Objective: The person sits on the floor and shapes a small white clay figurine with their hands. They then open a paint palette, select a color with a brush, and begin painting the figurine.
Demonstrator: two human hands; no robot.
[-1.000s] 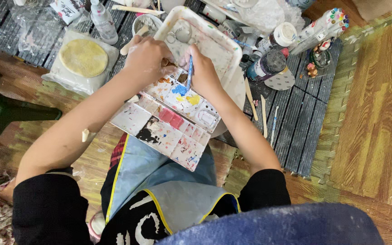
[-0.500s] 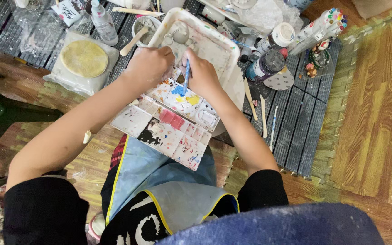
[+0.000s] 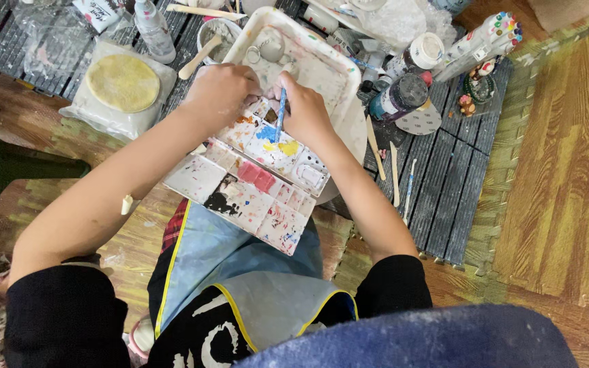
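Note:
My right hand grips a thin blue paintbrush, its tip down on the paint-stained palette near a blue patch. My left hand is curled at the far edge of the palette, fingers closed on something small I cannot make out. The palette lies across my lap, its wells smeared with blue, yellow, pink and black. Just beyond both hands sits a white rectangular tray with small pale pieces in it.
A yellow disc in a clear bag lies to the left. A cup with a wooden stick, paint bottles, a bundle of markers and loose sticks crowd the dark slatted mat. Wood floor lies at right.
Both hands have drawn slightly closer together at the palette's far edge. The brush has shifted a little over the blue and yellow wells.

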